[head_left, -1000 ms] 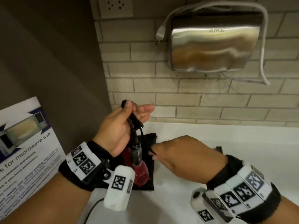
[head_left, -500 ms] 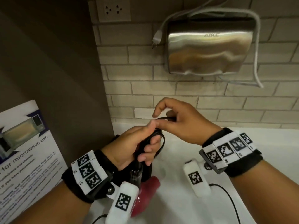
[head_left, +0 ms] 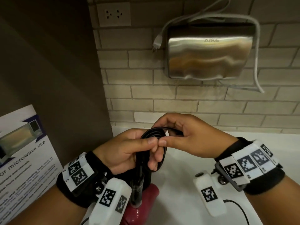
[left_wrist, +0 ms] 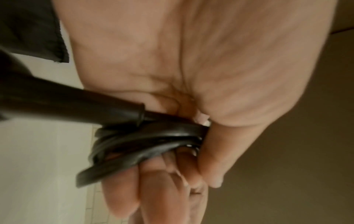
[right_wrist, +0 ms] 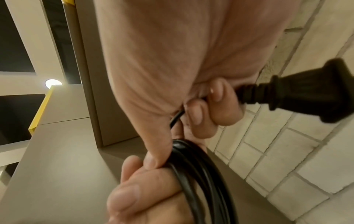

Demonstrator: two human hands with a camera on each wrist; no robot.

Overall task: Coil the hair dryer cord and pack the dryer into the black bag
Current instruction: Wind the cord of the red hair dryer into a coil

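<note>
The black cord (head_left: 153, 135) is wound in several loops, and my left hand (head_left: 129, 151) grips the bundle (left_wrist: 145, 141) between thumb and fingers. From that hand the dark red hair dryer (head_left: 139, 207) hangs by its black handle (left_wrist: 67, 104), partly hidden behind the left wrist camera. My right hand (head_left: 183, 135) touches thumb to thumb with the left and pinches the cord's end just behind the black plug (right_wrist: 310, 92), laying it against the coil (right_wrist: 203, 178). A corner of the black bag (left_wrist: 28, 30) shows in the left wrist view, lying on the counter.
A white counter (head_left: 203, 159) runs below a brick-tiled wall. A steel hand dryer (head_left: 209, 57) with a loose grey cord hangs on the wall, beside a wall socket (head_left: 113, 13). A microwave notice (head_left: 22, 159) leans at the left against a dark panel.
My right hand came up from the counter to the coil and added more loops. The dryer now hangs lower from my left hand, and the bag has dropped out of the head view.
</note>
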